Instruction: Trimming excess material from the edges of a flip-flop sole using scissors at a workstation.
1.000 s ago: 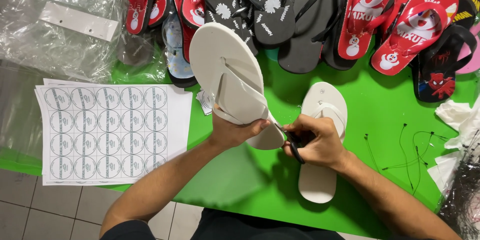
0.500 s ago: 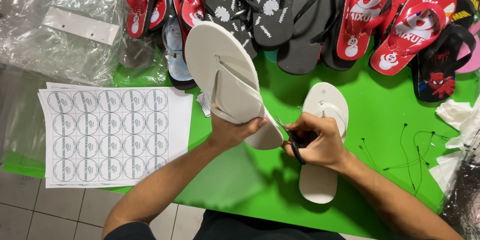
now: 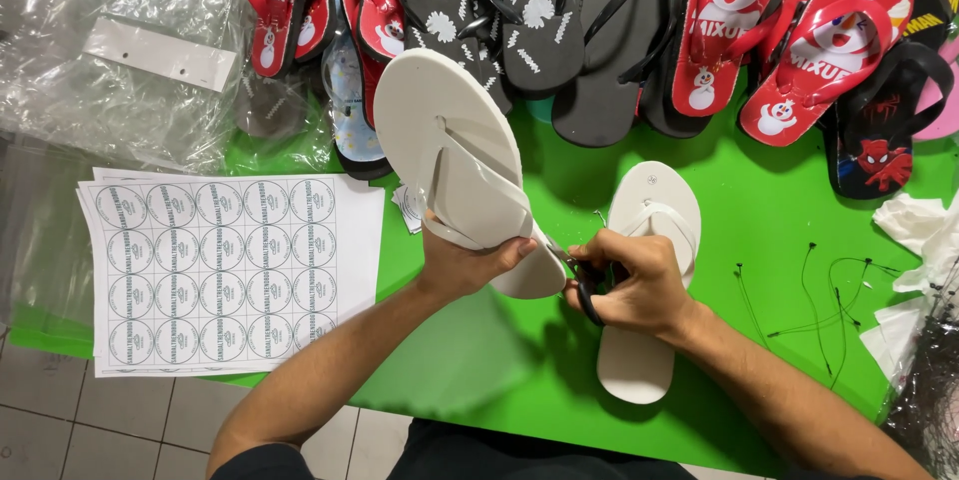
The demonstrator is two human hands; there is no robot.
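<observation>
Head view, looking down on my two hands over a green table [image 3: 759, 240]. My left hand [image 3: 465, 260] is closed around the heel end of a white flip-flop [image 3: 455, 155], thumb across the sole edge, fingers underneath; the sandal is lifted off the table and tilted, strap side up, toe pointing away from me. My right hand [image 3: 629, 285] sits just beside the left, fingers curled tight through the dark handles of a small pair of scissors [image 3: 579, 280]. The tips of the blades meet the held sandal at its heel; I cannot tell how far the blades are parted.

Directly under and beyond my right hand lies the second white flip-flop [image 3: 649, 240], flat on the table, strap up. Left of the grip, a sheet of round stickers [image 3: 225, 270] lies flat near the table edge. Right of the grip, thin black tag strings [image 3: 829, 290] lie scattered, with crumpled white paper [image 3: 924, 230] past them.

Farther out, a row of flip-flops runs along the back: black ones [image 3: 559, 30] straight beyond the held sandal, red ones [image 3: 789, 40] to the right. Clear plastic bags [image 3: 110, 50] sit far left.
</observation>
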